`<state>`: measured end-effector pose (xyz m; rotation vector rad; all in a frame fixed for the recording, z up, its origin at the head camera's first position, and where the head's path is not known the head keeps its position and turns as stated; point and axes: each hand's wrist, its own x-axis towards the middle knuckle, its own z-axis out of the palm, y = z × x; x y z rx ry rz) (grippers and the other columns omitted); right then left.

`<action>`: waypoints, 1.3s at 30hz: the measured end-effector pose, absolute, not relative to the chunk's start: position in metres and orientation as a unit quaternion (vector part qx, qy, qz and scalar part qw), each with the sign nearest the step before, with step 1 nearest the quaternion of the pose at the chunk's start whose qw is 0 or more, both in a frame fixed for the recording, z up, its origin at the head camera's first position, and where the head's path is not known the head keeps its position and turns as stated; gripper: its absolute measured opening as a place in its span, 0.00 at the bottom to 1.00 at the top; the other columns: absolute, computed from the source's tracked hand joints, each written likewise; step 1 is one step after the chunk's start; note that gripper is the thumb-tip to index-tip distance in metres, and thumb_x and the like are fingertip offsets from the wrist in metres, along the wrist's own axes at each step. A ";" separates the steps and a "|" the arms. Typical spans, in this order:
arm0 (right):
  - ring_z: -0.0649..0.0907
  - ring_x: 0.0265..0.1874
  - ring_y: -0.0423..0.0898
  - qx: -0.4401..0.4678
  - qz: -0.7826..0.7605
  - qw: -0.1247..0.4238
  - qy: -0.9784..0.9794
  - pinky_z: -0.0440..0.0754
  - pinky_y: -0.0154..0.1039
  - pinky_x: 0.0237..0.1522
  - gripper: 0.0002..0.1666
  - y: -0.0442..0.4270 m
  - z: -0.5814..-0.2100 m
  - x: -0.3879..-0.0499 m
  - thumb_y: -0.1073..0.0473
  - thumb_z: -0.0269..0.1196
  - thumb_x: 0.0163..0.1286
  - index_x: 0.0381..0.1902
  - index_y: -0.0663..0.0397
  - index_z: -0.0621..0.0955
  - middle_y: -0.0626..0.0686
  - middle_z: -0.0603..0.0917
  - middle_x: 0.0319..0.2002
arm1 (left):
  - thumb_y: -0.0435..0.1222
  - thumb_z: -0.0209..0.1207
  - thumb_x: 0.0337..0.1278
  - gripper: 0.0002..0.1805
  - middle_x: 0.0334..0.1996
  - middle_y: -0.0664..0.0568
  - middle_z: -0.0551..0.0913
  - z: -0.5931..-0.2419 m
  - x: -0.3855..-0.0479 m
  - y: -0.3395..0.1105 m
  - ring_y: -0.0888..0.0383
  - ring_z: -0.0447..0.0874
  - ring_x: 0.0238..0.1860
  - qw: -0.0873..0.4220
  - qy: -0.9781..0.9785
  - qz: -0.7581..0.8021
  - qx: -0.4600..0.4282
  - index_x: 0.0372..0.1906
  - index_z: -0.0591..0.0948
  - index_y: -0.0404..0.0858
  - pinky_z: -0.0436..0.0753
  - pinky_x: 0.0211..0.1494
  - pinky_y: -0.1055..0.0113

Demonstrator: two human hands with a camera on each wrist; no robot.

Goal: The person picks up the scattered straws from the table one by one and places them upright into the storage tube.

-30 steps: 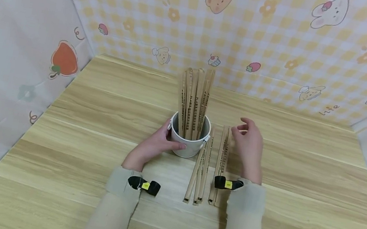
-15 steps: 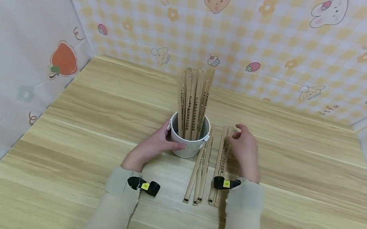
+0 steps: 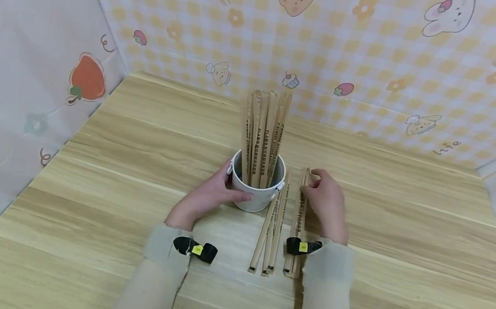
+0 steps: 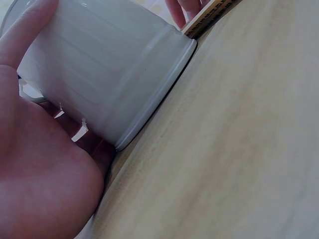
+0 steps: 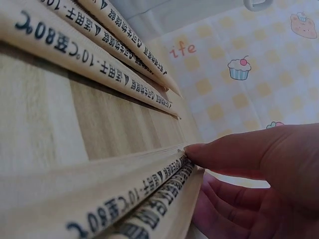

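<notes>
A small white pail [image 3: 262, 199] stands upright on the table, holding several paper-wrapped drinking straws [image 3: 262, 140] that rise above its rim. My left hand [image 3: 203, 199] grips the pail from the left, thumb across the front and fingers around the side; the left wrist view shows the pail wall [image 4: 99, 64] against the palm. My right hand [image 3: 327, 203] pinches the far end of a small group of wrapped straws [image 3: 296, 228] lying on the table. Thumb and fingers sit on either side of these straws [image 5: 154, 191] in the right wrist view.
Three more wrapped straws [image 3: 269, 234] lie between the pail and the right-hand group, their upper ends close beside the pail. A checked cloth wall [image 3: 335, 43] rises behind the wooden table [image 3: 415, 215]. A white printed wall [image 3: 23, 57] stands at the left.
My right hand has moved left and slightly down onto the far ends of the right-hand straws, and the fingers have closed on them. My left hand stays on the pail.
</notes>
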<state>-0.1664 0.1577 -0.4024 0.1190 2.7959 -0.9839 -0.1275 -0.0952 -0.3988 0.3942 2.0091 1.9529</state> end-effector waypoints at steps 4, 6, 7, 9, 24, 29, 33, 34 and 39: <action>0.77 0.24 0.46 0.041 -0.335 0.095 0.937 0.75 0.37 0.25 0.27 0.158 -0.402 -0.166 0.59 0.58 0.59 0.57 0.58 0.69 0.54 0.77 0.35 | 0.34 0.67 0.39 0.53 0.64 0.47 0.57 -0.398 -0.127 -0.095 0.50 0.56 0.63 0.154 0.707 0.677 0.137 0.69 0.45 0.47 0.56 0.64 0.57; 0.78 0.23 0.45 0.040 -0.338 0.097 0.935 0.75 0.37 0.24 0.25 0.158 -0.402 -0.165 0.59 0.57 0.60 0.56 0.58 0.70 0.54 0.77 0.35 | 0.34 0.67 0.39 0.54 0.64 0.48 0.57 -0.398 -0.127 -0.095 0.51 0.56 0.63 0.154 0.711 0.673 0.134 0.69 0.45 0.48 0.56 0.64 0.57; 0.78 0.23 0.45 0.039 -0.337 0.097 0.936 0.75 0.37 0.24 0.24 0.158 -0.401 -0.165 0.59 0.57 0.61 0.55 0.58 0.71 0.54 0.77 0.35 | 0.35 0.67 0.39 0.54 0.64 0.49 0.57 -0.398 -0.128 -0.095 0.51 0.56 0.63 0.155 0.713 0.672 0.132 0.69 0.45 0.49 0.56 0.64 0.57; 0.78 0.23 0.45 0.040 -0.339 0.098 0.935 0.75 0.37 0.24 0.22 0.158 -0.401 -0.165 0.59 0.55 0.62 0.55 0.58 0.72 0.54 0.77 0.35 | 0.35 0.67 0.38 0.54 0.64 0.49 0.57 -0.398 -0.128 -0.095 0.52 0.56 0.63 0.155 0.715 0.670 0.129 0.69 0.45 0.50 0.55 0.64 0.57; 0.80 0.23 0.46 0.050 -0.360 0.055 0.930 0.76 0.37 0.23 0.21 0.164 -0.390 -0.162 0.60 0.52 0.64 0.54 0.60 0.73 0.56 0.78 0.35 | 0.35 0.67 0.40 0.54 0.65 0.48 0.56 -0.395 -0.127 -0.095 0.52 0.54 0.64 0.163 0.715 0.669 0.124 0.69 0.45 0.49 0.55 0.65 0.58; 0.82 0.25 0.50 0.046 -0.391 0.006 0.919 0.80 0.36 0.24 0.19 0.168 -0.374 -0.158 0.61 0.53 0.64 0.51 0.61 0.75 0.56 0.77 0.33 | 0.35 0.67 0.40 0.54 0.65 0.49 0.56 -0.395 -0.127 -0.095 0.54 0.54 0.64 0.167 0.714 0.670 0.119 0.69 0.45 0.49 0.55 0.64 0.60; 0.81 0.25 0.50 0.044 -0.414 -0.025 0.909 0.81 0.37 0.24 0.18 0.166 -0.357 -0.154 0.61 0.54 0.63 0.50 0.61 0.76 0.56 0.78 0.32 | 0.35 0.67 0.39 0.54 0.65 0.49 0.56 -0.395 -0.127 -0.095 0.53 0.55 0.63 0.165 0.716 0.668 0.119 0.69 0.45 0.49 0.56 0.64 0.59; 0.81 0.25 0.50 0.043 -0.416 -0.032 0.908 0.81 0.36 0.24 0.17 0.165 -0.353 -0.153 0.60 0.54 0.64 0.50 0.61 0.76 0.56 0.78 0.32 | 0.35 0.67 0.39 0.54 0.65 0.49 0.56 -0.395 -0.127 -0.095 0.53 0.55 0.63 0.163 0.716 0.668 0.121 0.69 0.45 0.48 0.55 0.64 0.59; 0.81 0.25 0.47 0.041 -0.419 -0.062 0.905 0.80 0.32 0.23 0.17 0.160 -0.331 -0.144 0.58 0.55 0.64 0.49 0.59 0.77 0.55 0.80 0.33 | 0.35 0.67 0.39 0.54 0.64 0.49 0.57 -0.395 -0.127 -0.095 0.53 0.55 0.63 0.160 0.720 0.664 0.122 0.69 0.45 0.49 0.55 0.64 0.59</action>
